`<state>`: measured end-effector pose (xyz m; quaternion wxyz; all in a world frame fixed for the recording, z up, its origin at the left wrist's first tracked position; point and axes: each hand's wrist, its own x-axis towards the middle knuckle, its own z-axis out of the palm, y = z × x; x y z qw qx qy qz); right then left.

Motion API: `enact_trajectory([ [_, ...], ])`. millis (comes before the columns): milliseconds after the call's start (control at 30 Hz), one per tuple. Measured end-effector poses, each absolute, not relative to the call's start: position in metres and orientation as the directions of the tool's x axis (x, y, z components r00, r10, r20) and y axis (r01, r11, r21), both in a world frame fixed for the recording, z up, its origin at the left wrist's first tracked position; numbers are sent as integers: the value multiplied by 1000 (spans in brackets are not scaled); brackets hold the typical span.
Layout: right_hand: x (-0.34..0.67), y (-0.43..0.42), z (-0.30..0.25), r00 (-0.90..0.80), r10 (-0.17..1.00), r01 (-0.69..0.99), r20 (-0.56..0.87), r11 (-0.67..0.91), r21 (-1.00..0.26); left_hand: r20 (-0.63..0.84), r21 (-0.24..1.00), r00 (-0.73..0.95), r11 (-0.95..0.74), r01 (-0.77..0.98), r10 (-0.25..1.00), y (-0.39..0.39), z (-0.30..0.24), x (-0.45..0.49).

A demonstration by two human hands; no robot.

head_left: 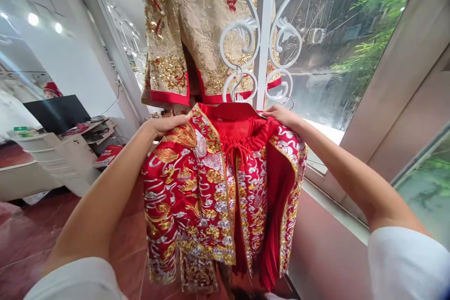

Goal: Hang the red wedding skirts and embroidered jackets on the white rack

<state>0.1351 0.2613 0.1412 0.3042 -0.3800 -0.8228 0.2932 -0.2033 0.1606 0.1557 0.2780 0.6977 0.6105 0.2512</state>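
A red jacket [211, 187] with gold and silver embroidery hangs in front of me, its front open. Inside it, a red pleated skirt [251, 187] with a drawstring waist shows, embroidered in the same way. The hook of a metal hanger [239, 77] rises above the collar, against white scrolled ironwork. My left hand [167, 125] is closed on the jacket's left shoulder, its fingertips near the collar edge. At the other shoulder my right hand [283, 116] grips the cloth by the hanger's arm; some of its fingers are hidden behind the fabric.
Behind the jacket hangs a beige-and-gold beaded garment [211, 56] with red trim. The white scrolled iron rack [264, 33] stands before a large window [316, 70]. On the left are a black monitor [56, 112], white drawers [52, 159] and reddish floor tiles [126, 253].
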Motion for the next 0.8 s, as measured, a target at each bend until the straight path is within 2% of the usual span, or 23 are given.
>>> enact_trajectory([
  [67, 131, 258, 135, -368, 814, 459, 448, 579, -674, 94, 678, 127, -157, 718, 987, 158, 161, -201],
  [133, 126, 252, 128, -198, 751, 484, 630, 634, -603, 357, 586, 92, -299, 753, 930, 151, 170, -188],
  [200, 122, 244, 124, -83, 654, 519, 752, 672, -527, 668, 387, 69, -425, 818, 741, 142, 179, -162],
  [267, 119, 238, 124, -39, 583, 541, 812, 695, -473, 812, 117, 198, -485, 867, 549, 136, 186, -126],
  [333, 118, 233, 126, -44, 552, 549, 833, 710, -441, 709, -91, 454, -569, 818, 539, 141, 191, -85],
  [367, 119, 232, 127, -49, 549, 552, 834, 711, -436, 620, -117, 535, -607, 786, 574, 148, 192, -65],
  [467, 126, 230, 134, -47, 587, 560, 808, 686, -465, 412, -113, 576, -587, 801, 706, 180, 196, -20],
  [567, 138, 232, 138, -108, 723, 500, 682, 633, -591, 250, -70, 587, -590, 804, 770, 207, 201, -3],
  [667, 147, 241, 134, -313, 827, 316, 467, 554, -770, 293, 59, 651, -693, 718, 700, 214, 203, -5],
  [800, 152, 253, 117, -547, 765, 70, 341, 448, -891, 367, 149, 631, -713, 686, 684, 209, 200, -12],
])
